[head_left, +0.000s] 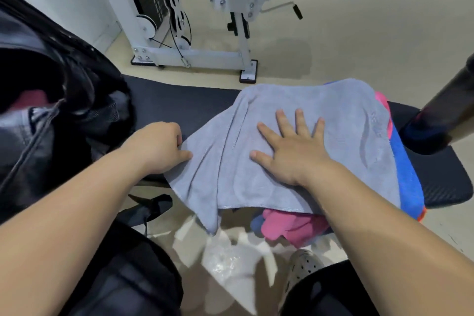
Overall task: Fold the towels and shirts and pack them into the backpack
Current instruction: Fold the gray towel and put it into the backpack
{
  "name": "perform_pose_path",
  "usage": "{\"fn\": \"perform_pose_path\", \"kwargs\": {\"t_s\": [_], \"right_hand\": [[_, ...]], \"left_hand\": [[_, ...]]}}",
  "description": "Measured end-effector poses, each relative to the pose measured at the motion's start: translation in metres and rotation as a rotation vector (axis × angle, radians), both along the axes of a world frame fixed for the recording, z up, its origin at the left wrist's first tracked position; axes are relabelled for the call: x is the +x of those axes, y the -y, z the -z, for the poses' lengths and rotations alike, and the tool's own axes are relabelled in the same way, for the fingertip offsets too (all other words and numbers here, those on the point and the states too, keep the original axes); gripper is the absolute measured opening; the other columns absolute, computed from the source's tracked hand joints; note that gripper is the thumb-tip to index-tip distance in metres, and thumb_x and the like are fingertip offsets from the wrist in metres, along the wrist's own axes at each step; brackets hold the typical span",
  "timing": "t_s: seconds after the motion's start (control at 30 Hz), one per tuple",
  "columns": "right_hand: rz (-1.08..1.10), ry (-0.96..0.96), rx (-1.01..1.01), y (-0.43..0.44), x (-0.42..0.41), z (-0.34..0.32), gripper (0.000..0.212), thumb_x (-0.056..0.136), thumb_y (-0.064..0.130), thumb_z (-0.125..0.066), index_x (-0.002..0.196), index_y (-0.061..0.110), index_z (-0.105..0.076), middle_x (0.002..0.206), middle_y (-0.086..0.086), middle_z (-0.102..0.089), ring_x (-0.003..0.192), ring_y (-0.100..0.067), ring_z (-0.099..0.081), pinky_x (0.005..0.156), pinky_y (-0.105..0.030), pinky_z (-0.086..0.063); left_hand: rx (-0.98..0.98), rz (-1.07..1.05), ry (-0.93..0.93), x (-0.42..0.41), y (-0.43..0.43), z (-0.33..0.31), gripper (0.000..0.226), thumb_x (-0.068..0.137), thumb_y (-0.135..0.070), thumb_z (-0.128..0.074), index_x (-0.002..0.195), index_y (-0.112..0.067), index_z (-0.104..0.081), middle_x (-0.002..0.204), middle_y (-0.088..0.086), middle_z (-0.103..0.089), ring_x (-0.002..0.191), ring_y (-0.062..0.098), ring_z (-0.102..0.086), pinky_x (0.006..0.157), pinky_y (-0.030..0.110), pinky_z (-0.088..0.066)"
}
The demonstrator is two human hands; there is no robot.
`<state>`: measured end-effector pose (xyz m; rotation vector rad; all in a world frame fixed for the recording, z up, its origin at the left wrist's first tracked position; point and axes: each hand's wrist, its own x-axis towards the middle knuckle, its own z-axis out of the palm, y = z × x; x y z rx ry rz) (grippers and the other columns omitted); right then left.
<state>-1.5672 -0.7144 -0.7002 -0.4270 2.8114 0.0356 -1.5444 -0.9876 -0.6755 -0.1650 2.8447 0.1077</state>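
Note:
A grey towel (333,115) lies spread over a pile of laundry on a black padded bench (184,105). My right hand (292,146) rests flat on the towel, fingers spread. At the towel's left corner, my left hand (159,146) pinches the edge between thumb and fingers. Under the grey towel a blue towel (407,177) shows at the right, with pink cloth (295,226) hanging out below. The black backpack (51,100) stands open at the left, something pink inside it.
A white weight machine (195,54) stands on the floor behind the bench. A dark padded post (441,115) rises at the right. My knees and a grey clog (305,267) are below, with white plastic wrapping (225,256) on the floor.

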Motion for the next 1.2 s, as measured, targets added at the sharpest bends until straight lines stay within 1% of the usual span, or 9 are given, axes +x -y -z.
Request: {"fn": "perform_pose_path", "kwargs": {"t_s": [0.2,0.3,0.37,0.5,0.67,0.8,0.93,1.07,1.2], "right_hand": [[0.0,0.039,0.022,0.0,0.0,0.0,0.082,0.088,0.083,-0.021,0.157,0.046,0.004,0.167,0.0,0.02,0.151,-0.036,0.024,0.115,-0.068,0.01],[-0.05,-0.077,-0.21,0.012,0.009,-0.011,0.079,0.091,0.077,-0.033,0.158,0.043,-0.007,0.169,-0.001,0.004,0.154,-0.032,0.009,0.12,-0.062,0.004],[-0.11,-0.149,-0.511,0.025,0.014,-0.021,0.069,0.094,0.067,-0.042,0.155,0.04,-0.026,0.163,-0.001,-0.025,0.15,-0.028,-0.018,0.122,-0.052,-0.015],[-0.214,-0.051,-0.846,0.046,0.017,-0.024,0.052,0.098,0.041,-0.047,0.149,0.029,-0.045,0.132,0.0,-0.057,0.118,-0.018,-0.056,0.102,-0.04,-0.045],[-0.151,0.032,-0.95,0.056,0.013,-0.021,0.067,0.095,0.037,-0.063,0.154,0.039,-0.031,0.107,0.006,-0.064,0.097,-0.011,-0.063,0.091,-0.034,-0.051],[0.06,-0.079,-0.956,0.056,0.003,-0.02,0.053,0.086,0.045,-0.073,0.135,0.042,-0.054,0.083,0.019,-0.061,0.077,-0.003,-0.06,0.078,-0.021,-0.049],[0.136,-0.195,-0.936,0.055,-0.007,-0.018,0.005,0.094,0.028,-0.063,0.097,0.031,-0.066,0.079,0.007,-0.065,0.074,-0.014,-0.06,0.074,-0.036,-0.052],[0.166,-0.303,-0.898,0.051,-0.013,-0.017,0.006,0.094,0.026,-0.061,0.092,0.027,-0.066,0.085,0.008,-0.062,0.077,-0.017,-0.058,0.074,-0.037,-0.051],[0.199,-0.331,-0.849,0.041,-0.02,-0.014,0.008,0.092,0.026,-0.066,0.088,0.029,-0.073,0.088,0.009,-0.046,0.078,-0.012,-0.051,0.069,-0.03,-0.042]], "left_hand": [[0.133,-0.036,-0.065,-0.002,0.015,0.0,0.021,0.093,-0.034,-0.062,0.081,-0.019,-0.056,0.085,-0.001,-0.063,0.08,0.021,-0.056,0.065,0.034,-0.039],[0.5,-0.176,-0.337,-0.003,0.01,-0.006,0.019,0.093,-0.03,-0.063,0.082,-0.017,-0.058,0.077,0.003,-0.063,0.071,0.018,-0.056,0.062,0.033,-0.041],[0.863,-0.29,-0.415,-0.005,0.0,-0.013,0.014,0.088,-0.023,-0.073,0.081,-0.016,-0.063,0.076,0.012,-0.067,0.066,0.017,-0.057,0.065,0.033,-0.046],[1.385,-0.393,-0.317,-0.007,-0.018,-0.021,0.026,0.07,-0.005,-0.082,0.09,-0.016,-0.069,0.078,0.01,-0.067,0.072,0.019,-0.063,0.072,0.031,-0.053],[1.65,-0.376,-0.131,-0.009,-0.033,-0.022,0.037,0.091,0.003,-0.06,0.124,-0.012,-0.06,0.093,0.014,-0.072,0.079,0.021,-0.068,0.076,0.031,-0.057],[1.793,-0.328,0.082,-0.008,-0.034,-0.02,0.058,0.084,-0.013,-0.048,0.142,-0.014,-0.049,0.115,0.024,-0.066,0.098,0.033,-0.062,0.081,0.034,-0.054],[1.469,-0.254,-0.009,-0.004,-0.04,-0.014,0.058,0.07,-0.014,-0.064,0.127,-0.022,-0.058,0.107,0.012,-0.075,0.089,0.02,-0.066,0.084,0.036,-0.05],[0.802,-0.082,-0.113,0.004,-0.036,0.003,0.015,0.075,-0.025,-0.084,0.083,-0.021,-0.071,0.072,-0.003,-0.069,0.062,0.005,-0.057,0.07,0.027,-0.049],[0.522,0.086,-0.081,0.014,-0.041,0.006,0.023,0.08,-0.034,-0.079,0.071,-0.016,-0.067,0.068,-0.003,-0.066,0.058,0.005,-0.05,0.062,0.027,-0.044]]}}
